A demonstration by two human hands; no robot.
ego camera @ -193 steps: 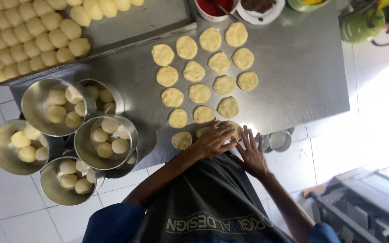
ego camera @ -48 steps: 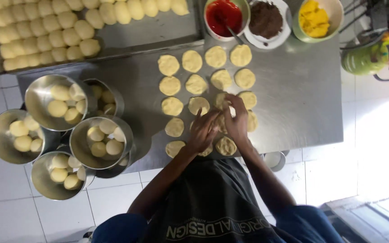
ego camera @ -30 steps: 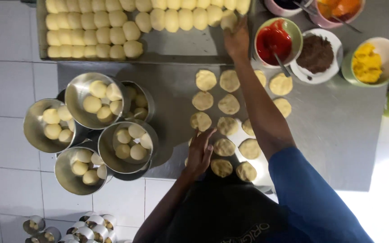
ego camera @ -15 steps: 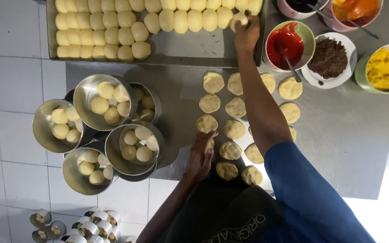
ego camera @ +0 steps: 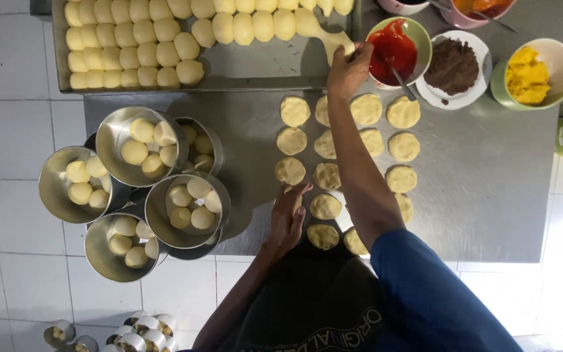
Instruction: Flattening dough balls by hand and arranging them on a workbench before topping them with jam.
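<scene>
Since half a second ago the right hand (ego camera: pixel 348 67) has pulled a dough piece (ego camera: pixel 333 40) off the row in the tray (ego camera: pixel 262 68); its fingers are closed around the dough, which stretches back toward the row. The left hand (ego camera: pixel 288 218) lies flat and open on the steel surface (ego camera: pixel 490 195), apparently touching a flattened dough disc (ego camera: pixel 290 171). Metal bowls (ego camera: pixel 139 155) of dough balls stand to the left.

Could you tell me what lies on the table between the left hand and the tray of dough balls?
In the head view, a column of flattened dough discs lies between the left hand and the tray, on the steel table.
</scene>
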